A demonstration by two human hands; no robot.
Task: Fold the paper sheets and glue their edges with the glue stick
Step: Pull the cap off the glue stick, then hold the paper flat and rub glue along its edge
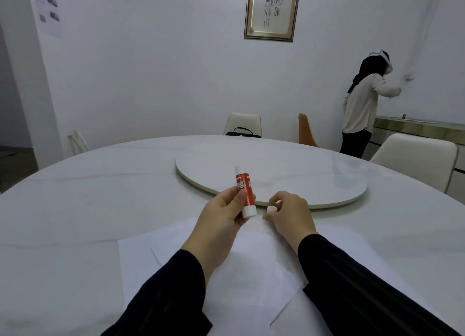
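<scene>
My left hand (pixel 221 217) grips a red and white glue stick (pixel 244 193), held upright above the table with its white glue end showing at the top. My right hand (pixel 289 215) pinches the small white cap (pixel 271 209) just to the right of the stick. Several white paper sheets (pixel 251 265) lie overlapped on the table under both forearms, some with folded edges.
A round white marble table (pixel 88 197) carries a raised turntable (pixel 289 169) beyond my hands. Chairs (pixel 417 157) stand around the far side, one with a black bag (pixel 242 131). A person (pixel 362 104) stands at a counter at the back right.
</scene>
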